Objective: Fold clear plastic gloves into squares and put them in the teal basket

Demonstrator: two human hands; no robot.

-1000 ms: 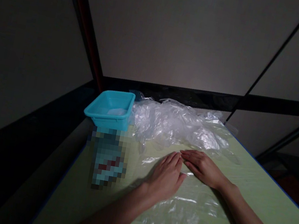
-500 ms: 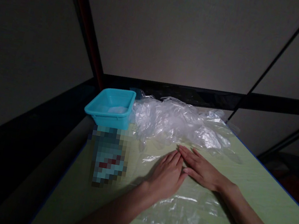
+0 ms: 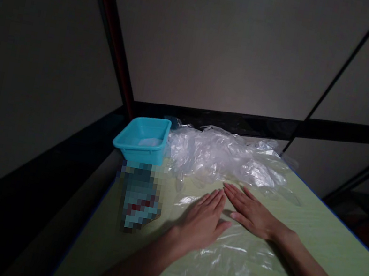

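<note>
A clear plastic bag [image 3: 229, 265] lies spread over the near part of the pale green table, its lower end hanging past the blue edge. My left hand [image 3: 204, 220] rests palm down on the upper part of this bag, fingers stretched forward and thumb out to the side. Beside it, my right hand [image 3: 252, 212] is laid flat too, fingers extended and pointing up and left. The fingertips of both hands come close together, with a narrow gap between the hands. Neither hand grips anything.
Behind my hands a heap of crumpled clear plastic bags [image 3: 217, 155] covers the table's far side. A turquoise basin [image 3: 142, 154] with something whitish inside stands at the far left. In front of it lies a pixelated object [image 3: 141, 197]. Wall panels rise behind the table [image 3: 326, 244].
My hands have drawn slightly apart, opening a gap where the left had touched the right. The left thumb points out further. The whole view has shifted a little.
</note>
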